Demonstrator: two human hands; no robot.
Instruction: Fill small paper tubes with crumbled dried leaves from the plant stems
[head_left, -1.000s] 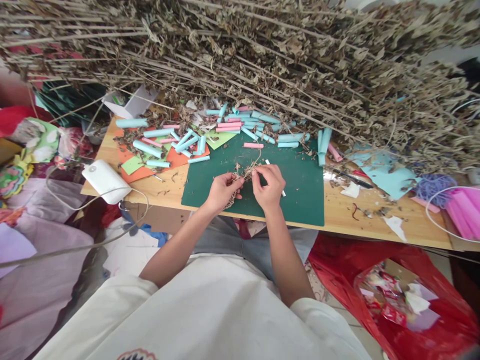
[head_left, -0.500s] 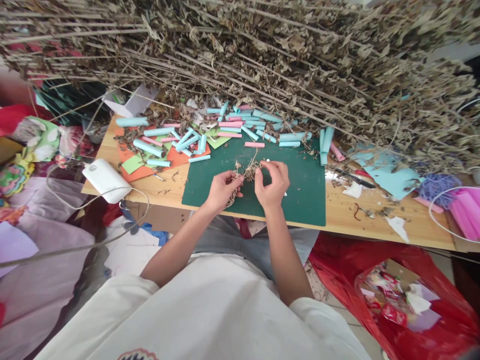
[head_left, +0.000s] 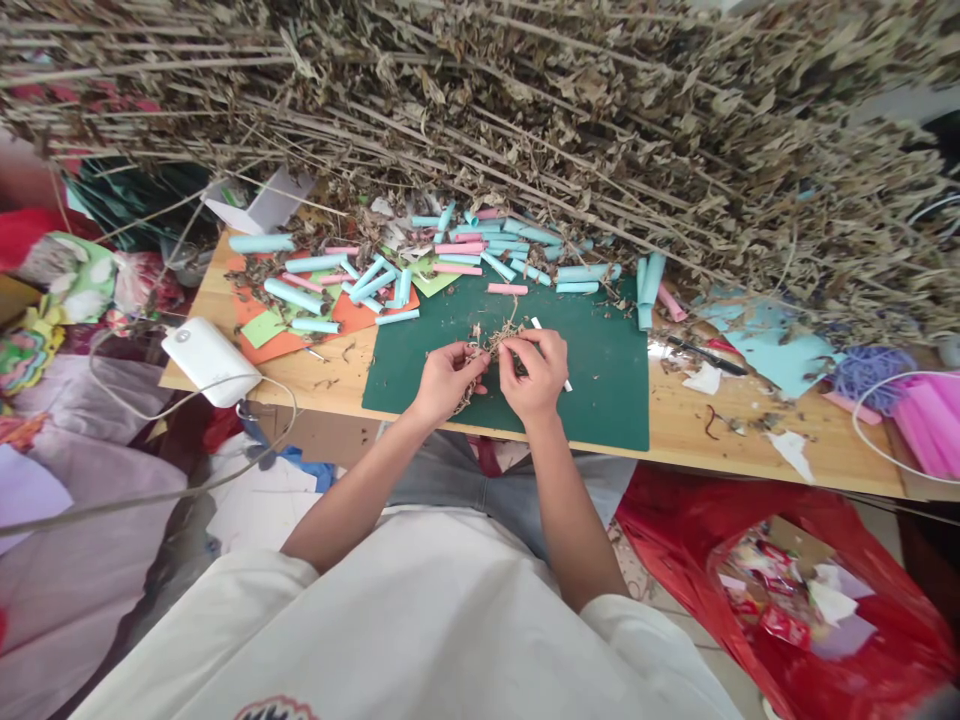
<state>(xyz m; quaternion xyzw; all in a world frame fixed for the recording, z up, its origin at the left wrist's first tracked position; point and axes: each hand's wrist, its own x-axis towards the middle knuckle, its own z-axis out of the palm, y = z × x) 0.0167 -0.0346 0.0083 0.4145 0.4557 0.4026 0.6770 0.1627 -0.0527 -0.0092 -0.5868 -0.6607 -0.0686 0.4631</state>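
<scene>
My left hand [head_left: 444,382] is closed around a tangled piece of dried plant [head_left: 504,335], whose lower end hangs below the fingers. From the right, my right hand [head_left: 537,376] pinches the same dried plant, with its fingertips close to the left thumb. Both hands are over a dark green cutting mat [head_left: 604,375]. Partly covered by my right hand, a thin white stick [head_left: 568,385] lies on the mat. Small dry crumbs are scattered on the mat.
Many blue paper rolls [head_left: 294,297] and pink paper rolls [head_left: 507,289] lie behind the mat. Beyond them spreads a large heap of dried stalks [head_left: 480,120]. A white power bank [head_left: 210,362] with a cable sits left; a black pen [head_left: 705,355] lies right. Below hangs a red bag [head_left: 675,540].
My right hand has moved slightly left and its fingers have closed in on the dried plant. More of the white stick shows behind it. My left hand stays in place.
</scene>
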